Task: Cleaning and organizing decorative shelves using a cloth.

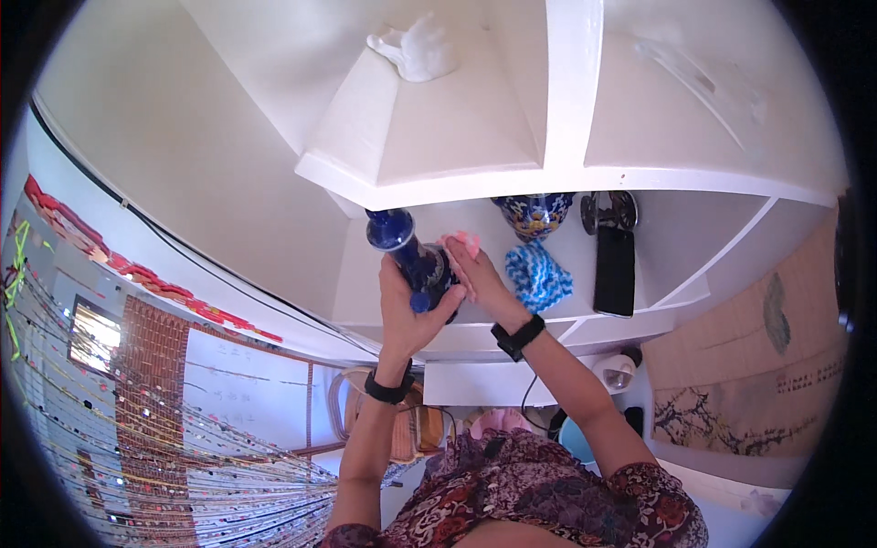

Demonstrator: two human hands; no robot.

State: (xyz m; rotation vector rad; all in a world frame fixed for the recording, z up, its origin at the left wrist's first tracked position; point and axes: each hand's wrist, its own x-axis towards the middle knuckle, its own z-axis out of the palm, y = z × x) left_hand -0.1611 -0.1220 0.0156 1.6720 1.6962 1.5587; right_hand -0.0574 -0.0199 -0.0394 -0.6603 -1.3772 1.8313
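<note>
A dark blue vase (417,263) with a narrow neck and a pale ring below its top leans to the left in front of the white shelf. My left hand (405,320) is closed round its lower part, with the thumb across the near side. My right hand (486,279) presses a pink cloth (463,241) to the vase's right side; most of the cloth is hidden under the fingers. Just right of that hand, a crumpled blue-and-white cloth (539,277) lies on the shelf. Behind it stands a blue-and-gold patterned pot (536,219), its top cut off by the board above.
A black phone (615,274) lies at the shelf's right, below a shiny round object (610,212). Overhead juts the white upper shelf (466,185), carrying a white figurine (418,50). Strings of beads (210,457) hang at lower left; a painted scroll (758,365) is at right.
</note>
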